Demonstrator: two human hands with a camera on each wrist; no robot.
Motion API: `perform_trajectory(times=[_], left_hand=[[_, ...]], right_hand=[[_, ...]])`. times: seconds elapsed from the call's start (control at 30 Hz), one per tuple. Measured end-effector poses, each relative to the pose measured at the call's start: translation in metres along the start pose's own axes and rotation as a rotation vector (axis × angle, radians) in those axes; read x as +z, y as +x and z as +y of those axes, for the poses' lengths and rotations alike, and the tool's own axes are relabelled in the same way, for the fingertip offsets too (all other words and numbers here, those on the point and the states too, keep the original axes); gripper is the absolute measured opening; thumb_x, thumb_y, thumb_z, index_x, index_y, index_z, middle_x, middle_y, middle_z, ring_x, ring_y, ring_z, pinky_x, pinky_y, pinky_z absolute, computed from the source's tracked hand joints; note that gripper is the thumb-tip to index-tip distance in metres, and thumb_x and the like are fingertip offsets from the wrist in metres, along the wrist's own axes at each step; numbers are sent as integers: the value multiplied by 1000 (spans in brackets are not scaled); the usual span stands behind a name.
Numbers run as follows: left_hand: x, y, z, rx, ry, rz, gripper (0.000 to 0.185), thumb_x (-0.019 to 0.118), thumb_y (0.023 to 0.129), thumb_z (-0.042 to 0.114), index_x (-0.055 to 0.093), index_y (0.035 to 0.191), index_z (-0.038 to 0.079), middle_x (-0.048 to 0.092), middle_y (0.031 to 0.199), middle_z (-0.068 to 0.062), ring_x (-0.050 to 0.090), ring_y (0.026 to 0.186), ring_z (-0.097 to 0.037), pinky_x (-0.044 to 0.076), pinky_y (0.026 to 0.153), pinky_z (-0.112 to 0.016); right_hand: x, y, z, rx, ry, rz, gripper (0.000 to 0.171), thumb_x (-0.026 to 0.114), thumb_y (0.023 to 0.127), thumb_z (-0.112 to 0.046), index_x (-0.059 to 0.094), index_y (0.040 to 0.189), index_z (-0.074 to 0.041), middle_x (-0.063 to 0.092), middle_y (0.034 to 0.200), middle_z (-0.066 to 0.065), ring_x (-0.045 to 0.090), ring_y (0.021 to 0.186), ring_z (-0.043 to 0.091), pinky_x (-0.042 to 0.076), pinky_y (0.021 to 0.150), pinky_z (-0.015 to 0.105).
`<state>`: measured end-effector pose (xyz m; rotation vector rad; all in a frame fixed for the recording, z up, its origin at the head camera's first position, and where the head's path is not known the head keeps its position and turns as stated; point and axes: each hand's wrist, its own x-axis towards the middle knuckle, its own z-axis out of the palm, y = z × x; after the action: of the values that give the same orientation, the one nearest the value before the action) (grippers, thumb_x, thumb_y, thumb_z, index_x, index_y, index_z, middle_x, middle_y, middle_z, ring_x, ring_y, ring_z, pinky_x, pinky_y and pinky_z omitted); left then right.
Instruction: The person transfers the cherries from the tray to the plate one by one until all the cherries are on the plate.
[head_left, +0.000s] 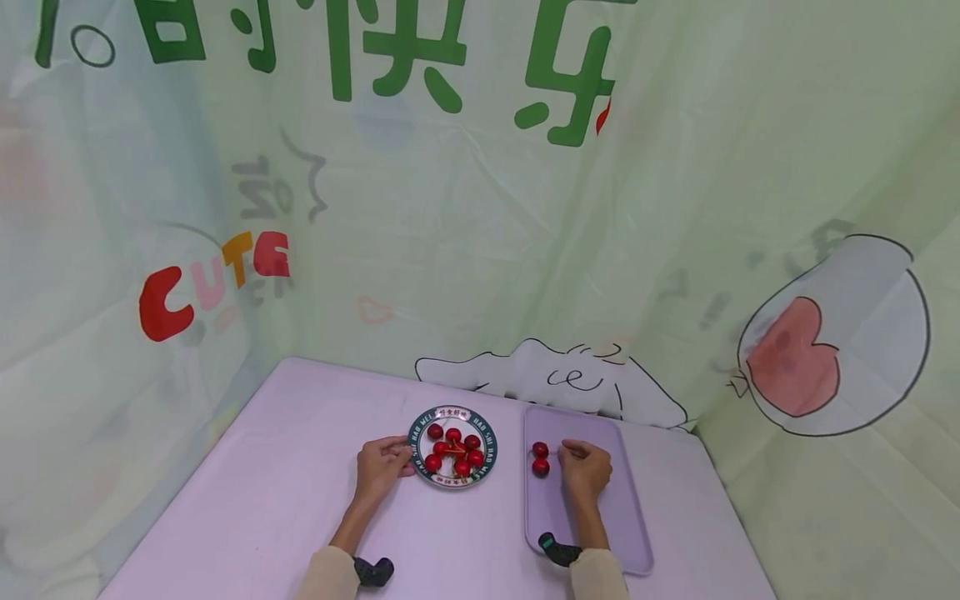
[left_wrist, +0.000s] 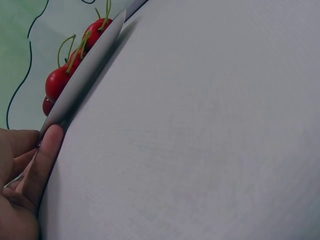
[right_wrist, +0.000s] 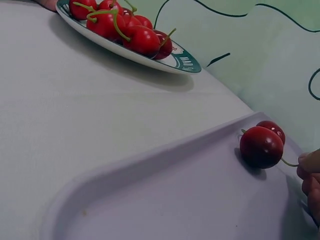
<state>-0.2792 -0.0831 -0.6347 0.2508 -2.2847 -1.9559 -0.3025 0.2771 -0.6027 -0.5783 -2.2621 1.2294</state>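
While both hands rest on the lilac table (head_left: pixel 285 467), the scene reads as follows.

Left hand (head_left: pixel 381 467): it lies at the plate's nine o'clock edge, fingertips touching the rim; the left wrist view shows one finger (left_wrist: pixel 46 155) pressed against the underside of the rim, the others loosely curled behind it.

Plate (head_left: pixel 487 442): a round dish with a dark green lettered border, standing on the table just at nine o'clock of the tray, apart from it.

Cherries on the plate (head_left: pixel 453 450): a small heap of red fruit with green stems, gathered in the plate's middle, at three o'clock of the left hand.

Right hand (head_left: pixel 586 468): it rests on the tray, fingers bent toward nine o'clock; in the right wrist view its fingertips (right_wrist: pixel 310 165) pinch the end of a thin green stem.

Cherry pair (head_left: pixel 540 458): two red cherries lying on the tray floor near its far left corner, touching each other, just at nine o'clock of the right hand's fingertips; the pinched stem runs to the nearer one (right_wrist: pixel 261 146).

Tray (head_left: pixel 622 517): a shallow lilac rectangle with rounded corners and a raised lip, its long side running twelve to six o'clock.

Backdrop (head_left: pixel 480 208): pale green sheeting with cartoon drawings and green lettering at twelve o'clock.

Wrists: each carries a dark strap (head_left: pixel 373 571) beside a cream sleeve.
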Motion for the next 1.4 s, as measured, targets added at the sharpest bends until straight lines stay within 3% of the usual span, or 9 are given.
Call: perform_trajectory(times=[0.3, 0.57, 0.77, 1.03, 1.4], left_hand=[[-1, 1, 0, -2, -7, -7, 30, 73, 103, 3, 74, 132, -5, 80, 90, -14, 77, 69, -14, 67, 64, -20], [-1, 1, -2, 4, 3, -12, 31, 72, 103, 3, 74, 133, -5, 80, 90, -12, 78, 71, -16, 67, 65, -20], [-1, 1, -1, 4, 3, -13, 30, 72, 103, 4, 74, 133, -4, 79, 88, -10, 78, 70, -15, 67, 65, -20], [-1, 0, -2, 2, 0, -16, 31, 72, 103, 3, 73, 133, -4, 79, 88, -11, 78, 70, -16, 67, 65, -20], [-2, -1, 2, -1, -8, -19, 31, 73, 103, 5, 74, 133, -4, 80, 91, -13, 79, 71, -17, 67, 66, -21]], right_hand=[[-4, -3, 0, 99, 115, -7, 10, 84, 91, -4, 85, 99, 3, 83, 89, 17, 63, 69, -1, 44, 63, 12], [-11, -9, -7, 175, 285, -38, 13, 83, 92, -1, 83, 103, 5, 79, 77, -1, 63, 68, 0, 50, 58, 11], [-18, -12, -11, 257, 438, -96, 13, 81, 94, 1, 82, 106, 5, 74, 72, -13, 65, 70, -1, 56, 63, 12], [-25, -14, -17, 314, 602, -157, 14, 78, 98, 0, 82, 110, 6, 78, 78, -12, 73, 76, 1, 65, 77, 16], [-27, -16, -19, 362, 597, -199, 29, 78, 101, -11, 78, 126, 4, 77, 86, -14, 75, 87, 6, 64, 84, 16]])
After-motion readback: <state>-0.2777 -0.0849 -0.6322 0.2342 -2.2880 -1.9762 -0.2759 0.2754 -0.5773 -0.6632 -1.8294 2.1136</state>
